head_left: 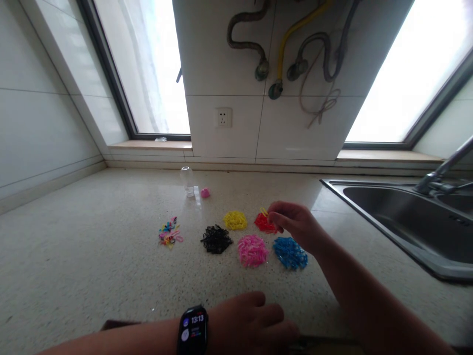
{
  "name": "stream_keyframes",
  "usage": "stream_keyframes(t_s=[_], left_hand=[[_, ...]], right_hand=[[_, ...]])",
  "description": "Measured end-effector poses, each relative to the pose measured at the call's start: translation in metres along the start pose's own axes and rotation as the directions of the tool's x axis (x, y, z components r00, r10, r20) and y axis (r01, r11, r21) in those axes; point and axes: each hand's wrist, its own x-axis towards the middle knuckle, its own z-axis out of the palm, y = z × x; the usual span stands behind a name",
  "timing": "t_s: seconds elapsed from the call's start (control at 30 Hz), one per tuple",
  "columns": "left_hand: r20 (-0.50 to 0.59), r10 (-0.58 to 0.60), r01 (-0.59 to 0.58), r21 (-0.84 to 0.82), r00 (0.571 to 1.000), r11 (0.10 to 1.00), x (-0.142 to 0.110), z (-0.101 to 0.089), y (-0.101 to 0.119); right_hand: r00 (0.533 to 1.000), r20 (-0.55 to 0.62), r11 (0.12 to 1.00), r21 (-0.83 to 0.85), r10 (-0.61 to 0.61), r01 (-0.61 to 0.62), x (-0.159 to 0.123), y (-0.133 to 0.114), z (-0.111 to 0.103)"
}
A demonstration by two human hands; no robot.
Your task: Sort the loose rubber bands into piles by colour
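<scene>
My right hand (290, 219) pinches a small yellow rubber band (263, 212) between thumb and fingertips, just above a pile of red rubber bands (265, 224). Close by on the counter lie piles of yellow bands (235, 220), black bands (217, 239), pink bands (253, 250) and blue bands (290, 253). Farther left is a small heap of mixed-colour bands (170, 233). My left hand (251, 320), with a black watch (192, 330) on its wrist, rests at the counter's near edge. Its fingers are loosely bent and apart, with nothing visible in them.
A clear plastic bottle (187, 181) stands at the back beside a pink cap (205, 193). A steel sink (406, 217) with a tap (439, 172) is set into the speckled counter (92, 256) at right. Hoses and a socket (223, 117) are on the tiled wall behind.
</scene>
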Motion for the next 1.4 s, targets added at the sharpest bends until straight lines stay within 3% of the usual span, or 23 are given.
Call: stream_keyframes(t_s=[0.4, 0.97, 1.17, 1.4], left_hand=[[0.037, 0.002, -0.001, -0.013, 0.999, 1.0, -0.004, 0.005, 0.001], [0.03, 0.001, -0.001, -0.012, 1.0, 1.0, -0.003, 0.004, 0.002], [0.032, 0.006, -0.006, -0.006, 0.999, 1.0, -0.001, 0.001, 0.002], [0.068, 0.005, -0.004, -0.012, 0.998, 1.0, -0.002, 0.001, 0.002]], right_hand=[[0.987, 0.131, 0.993, 0.082, -0.097, 0.087, -0.011, -0.012, 0.022], [0.984, 0.078, 0.984, 0.092, -0.161, 0.154, -0.012, -0.008, 0.023], [0.998, 0.041, 0.965, 0.259, -0.056, 0.043, -0.011, -0.007, 0.028], [0.995, 0.058, 0.874, 0.477, 0.079, -0.097, -0.007, -0.002, 0.04]])
